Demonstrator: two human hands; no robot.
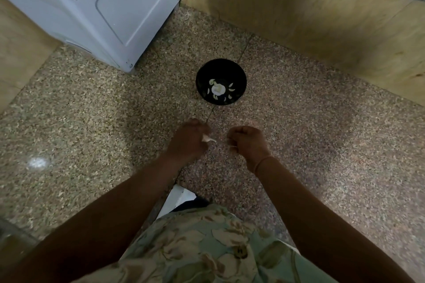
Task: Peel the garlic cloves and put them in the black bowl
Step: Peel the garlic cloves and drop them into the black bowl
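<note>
A floral garment [207,248] is seen nearest, on the near side of the black bowl [241,76]. Between garment and bowl, both hands are held above the speckled floor [92,99]. A white garlic clove [208,138] is gripped in the curled fingers of the left hand [188,140]. The right hand [248,142], just beside it, is curled too; whether anything is pinched there cannot be told. Pale garlic pieces [217,88] are seen inside the bowl. Beyond the bowl, to its left, a white appliance [103,7] is placed.

bare forearms, thin wristband [264,160], pale green floral garment [207,248]
</note>
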